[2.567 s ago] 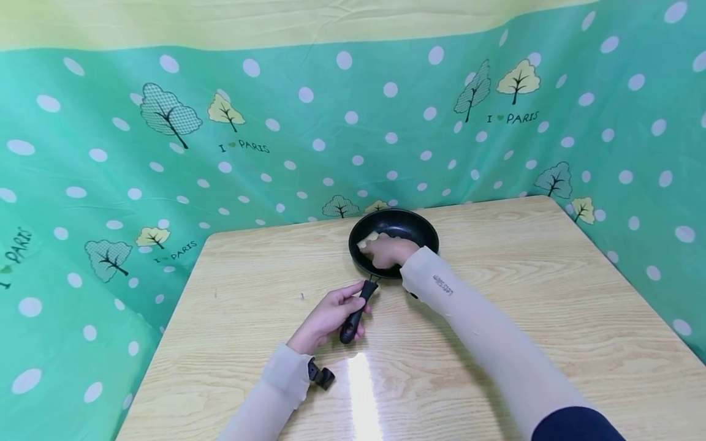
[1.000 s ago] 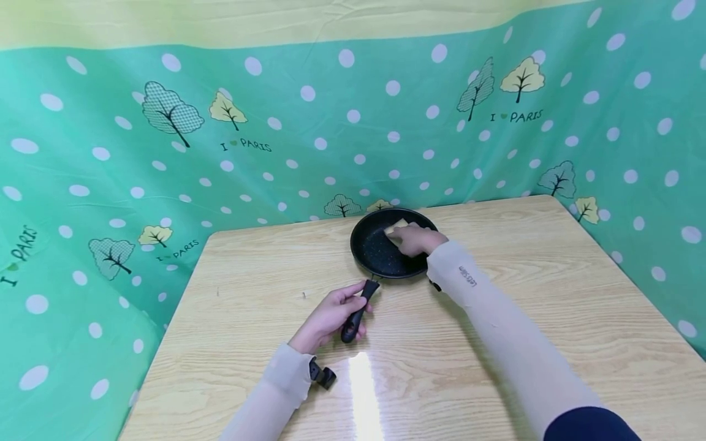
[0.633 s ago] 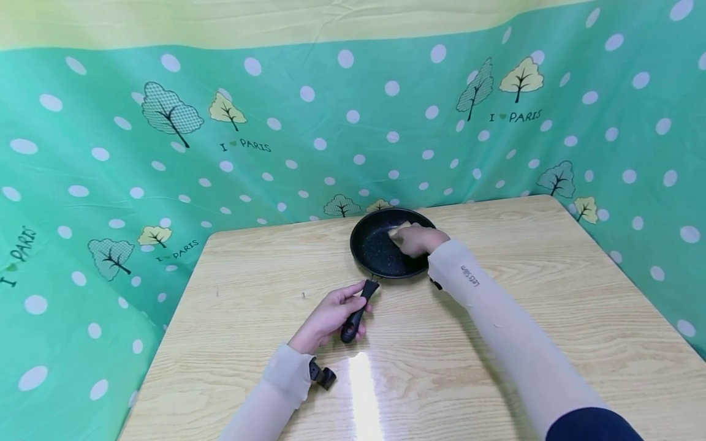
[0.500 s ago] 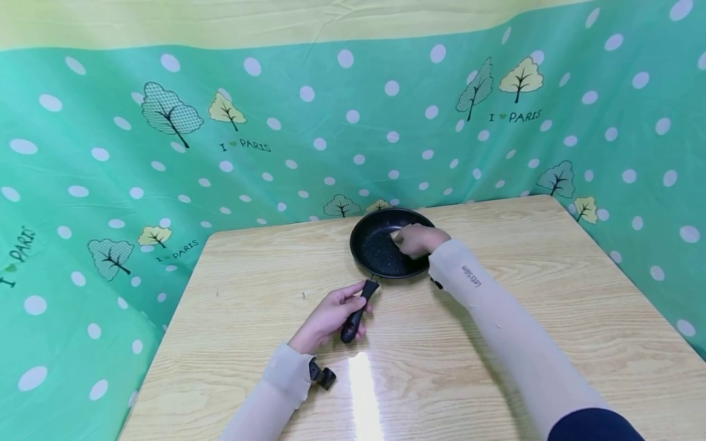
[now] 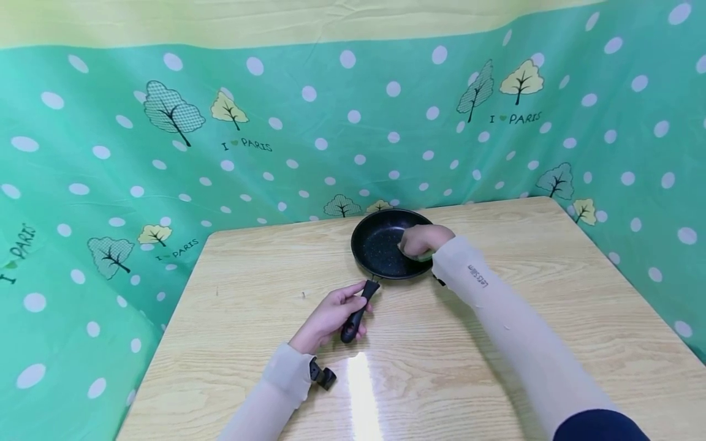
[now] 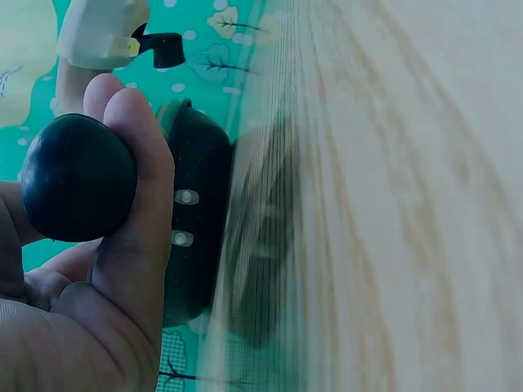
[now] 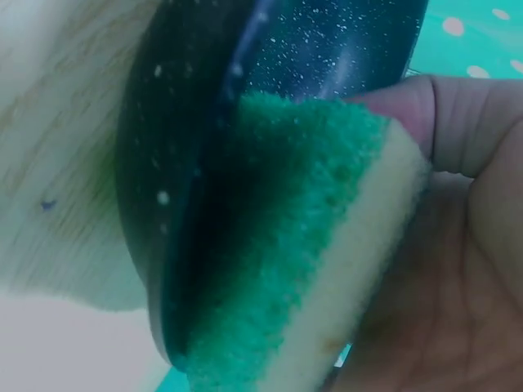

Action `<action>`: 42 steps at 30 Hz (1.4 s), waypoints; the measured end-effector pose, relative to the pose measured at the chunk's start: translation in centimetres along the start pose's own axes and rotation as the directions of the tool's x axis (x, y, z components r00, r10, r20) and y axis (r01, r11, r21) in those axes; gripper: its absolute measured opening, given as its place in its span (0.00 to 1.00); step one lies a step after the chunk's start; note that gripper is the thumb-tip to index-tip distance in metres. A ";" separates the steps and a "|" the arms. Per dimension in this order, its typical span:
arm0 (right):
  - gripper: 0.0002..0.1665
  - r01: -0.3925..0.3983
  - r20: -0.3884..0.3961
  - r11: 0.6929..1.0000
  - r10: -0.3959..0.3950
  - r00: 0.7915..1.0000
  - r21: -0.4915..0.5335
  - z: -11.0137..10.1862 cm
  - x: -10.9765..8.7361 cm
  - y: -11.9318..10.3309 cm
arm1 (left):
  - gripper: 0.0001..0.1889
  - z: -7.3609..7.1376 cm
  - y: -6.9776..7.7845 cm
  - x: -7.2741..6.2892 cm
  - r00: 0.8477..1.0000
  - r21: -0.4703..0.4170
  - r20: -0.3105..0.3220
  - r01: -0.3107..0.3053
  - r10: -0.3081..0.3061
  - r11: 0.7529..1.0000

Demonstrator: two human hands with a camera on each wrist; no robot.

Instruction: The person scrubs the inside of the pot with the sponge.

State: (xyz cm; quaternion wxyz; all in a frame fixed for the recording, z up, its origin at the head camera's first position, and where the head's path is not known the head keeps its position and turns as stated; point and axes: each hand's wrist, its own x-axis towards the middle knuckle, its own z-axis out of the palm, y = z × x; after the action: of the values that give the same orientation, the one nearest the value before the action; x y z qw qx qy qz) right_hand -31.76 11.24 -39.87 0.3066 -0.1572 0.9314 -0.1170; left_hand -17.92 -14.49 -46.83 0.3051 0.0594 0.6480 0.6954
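Note:
A black speckled frying pan [image 5: 383, 245] sits near the far edge of the table in the head view. My left hand [image 5: 333, 315] grips its black handle [image 5: 355, 318], thumb on top; the left wrist view shows the handle's round end [image 6: 79, 178] among my fingers. My right hand [image 5: 420, 241] holds a sponge inside the right part of the pan. Up close in the right wrist view, the sponge [image 7: 302, 245] has a green scouring face and a cream side. Its green face lies against the pan's inner wall, and my right thumb [image 7: 409, 110] presses on its far end.
The wooden table [image 5: 265, 275] extends on all sides of the pan. Close behind the pan hangs a green dotted curtain [image 5: 309, 135]. A small black device [image 5: 322, 375] is strapped at the left wrist.
My right hand has moved the sponge from the pan's left side across to its right wall, turning so the green face shows. My left hand stays on the handle; the pan has barely moved.

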 end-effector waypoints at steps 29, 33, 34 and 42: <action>0.32 0.242 0.280 0.969 -0.247 0.928 0.051 -1.0 -0.7 -0.8 | 0.31 0.0 0.0 0.4 1.000 0.008 0.000 -0.003 0.003 1.000; 0.38 0.239 0.266 0.968 -0.251 0.931 0.079 -0.7 -0.5 -1.0 | 0.31 0.0 0.0 0.4 1.000 0.019 -0.008 -0.001 0.001 1.000; 0.38 0.238 0.263 0.967 -0.252 0.931 0.086 -0.7 -0.4 -1.1 | 0.31 0.0 0.0 0.4 1.000 0.022 -0.010 0.000 0.000 1.000; 0.39 0.267 0.225 0.958 -0.283 0.932 0.101 0.1 0.4 -1.8 | 0.30 0.1 0.0 0.4 1.000 0.013 0.000 -0.005 0.005 1.000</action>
State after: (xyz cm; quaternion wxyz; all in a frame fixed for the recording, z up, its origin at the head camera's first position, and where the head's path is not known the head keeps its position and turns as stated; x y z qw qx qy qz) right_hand -31.64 9.39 -39.58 0.4014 -0.2884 0.8523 -0.1709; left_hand -18.19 -14.23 -46.98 0.3028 0.0628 0.6524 0.6919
